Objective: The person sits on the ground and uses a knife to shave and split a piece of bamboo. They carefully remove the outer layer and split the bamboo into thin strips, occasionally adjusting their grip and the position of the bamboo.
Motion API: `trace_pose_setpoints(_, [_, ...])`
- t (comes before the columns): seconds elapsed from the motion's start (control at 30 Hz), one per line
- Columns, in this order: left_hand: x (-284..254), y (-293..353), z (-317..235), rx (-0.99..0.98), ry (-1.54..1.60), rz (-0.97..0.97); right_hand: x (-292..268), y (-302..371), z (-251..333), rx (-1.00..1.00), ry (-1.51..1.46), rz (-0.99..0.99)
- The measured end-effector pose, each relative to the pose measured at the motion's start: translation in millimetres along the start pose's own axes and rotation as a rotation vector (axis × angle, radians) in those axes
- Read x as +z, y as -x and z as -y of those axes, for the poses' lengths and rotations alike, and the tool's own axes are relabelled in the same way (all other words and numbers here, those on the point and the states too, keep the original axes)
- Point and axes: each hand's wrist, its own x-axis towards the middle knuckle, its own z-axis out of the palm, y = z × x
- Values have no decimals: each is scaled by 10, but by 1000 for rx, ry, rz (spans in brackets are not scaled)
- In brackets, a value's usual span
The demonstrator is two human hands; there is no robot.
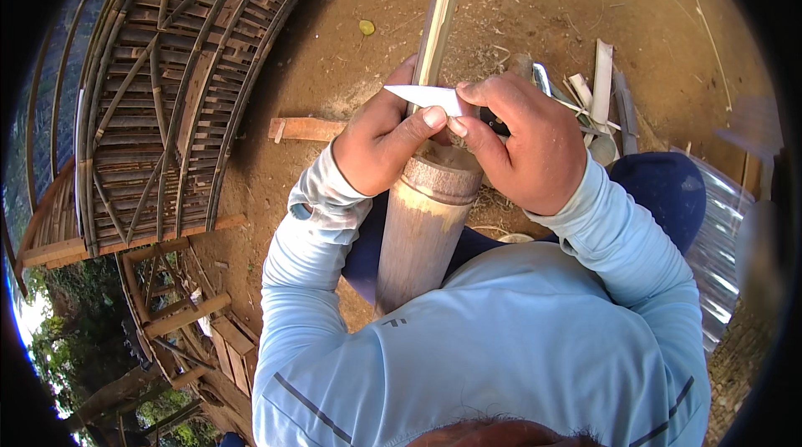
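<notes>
In the middle, a thick bamboo tube (422, 238) stands tilted against my body, its upper end scraped pale below a ring. From its far side a narrow split bamboo upright (435, 33) sticks up, with a pale cut edge. My left hand (376, 134) is wrapped round the base of this upright, thumb lying at the lower edge of a bright pointed blade. My right hand (526, 138) grips the knife (426, 99), its tip pointing left across the upright. Fingers and palm hide most of the knife's handle.
Split bamboo pieces (603, 83) lie on the brown dirt ground beyond my right hand. A flat wooden strip (309, 129) is left of my left hand. A large slatted bamboo structure (180, 71) fills the left side. A clear corrugated sheet (710, 238) is at the right.
</notes>
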Motion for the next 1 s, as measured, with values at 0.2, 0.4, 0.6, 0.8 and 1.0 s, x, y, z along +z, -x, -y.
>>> trace_pose_setpoints(0.2, [76, -16, -59, -56, 6, -108, -6, -32, -31, -4, 1, -5])
trace_pose_setpoints(0.4, [17, -69, 15, -118, 28, -109, -20, -89, -87, -17, 27, -47])
trace_pose_setpoints(0.6, [77, -171, -117, -218, 82, -218, -61, -171, -122, -8, 35, -43])
trace_pose_setpoints(0.8, [-126, -337, -211, -205, -92, -39, -126, -257, -128, -7, 98, -62])
trace_pose_setpoints(1.0, [-254, -527, -169, -257, -57, -11, -186, -413, -182, 10, 117, -45])
